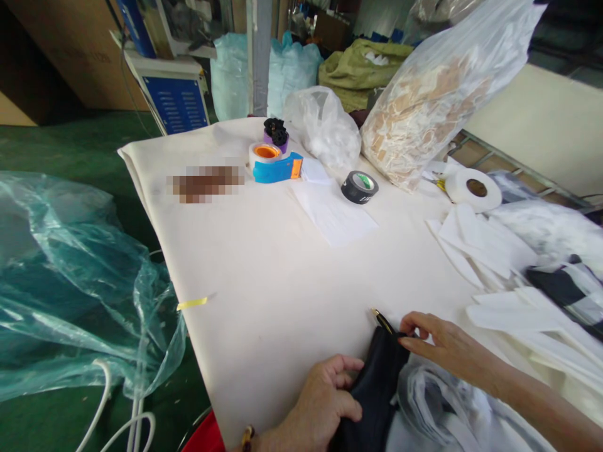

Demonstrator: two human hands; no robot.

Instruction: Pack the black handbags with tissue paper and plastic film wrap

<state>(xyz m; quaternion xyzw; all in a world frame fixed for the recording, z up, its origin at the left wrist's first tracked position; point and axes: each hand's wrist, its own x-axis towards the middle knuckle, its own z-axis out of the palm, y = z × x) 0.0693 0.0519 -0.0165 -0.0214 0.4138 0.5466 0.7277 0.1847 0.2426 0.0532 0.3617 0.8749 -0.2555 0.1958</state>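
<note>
My left hand [324, 402] is curled on the near edge of a black piece of cloth [377, 389] at the table's front. My right hand [440, 344] pinches the cloth's far end, its fingers closed on the fabric. A black pen with a gold tip [381, 320] lies on the table just beyond the cloth, touching its far end. The cloth rests on the white cloth-covered table [264, 263] beside clear plastic wrapping [438, 402].
A blue tape dispenser [276, 166], a black tape roll [360, 186], a white tape roll [473, 188] and white cut pieces [490, 251] lie on the table. Filled plastic bags [424, 107] stand at the back. A green plastic bag [70, 282] hangs off the left.
</note>
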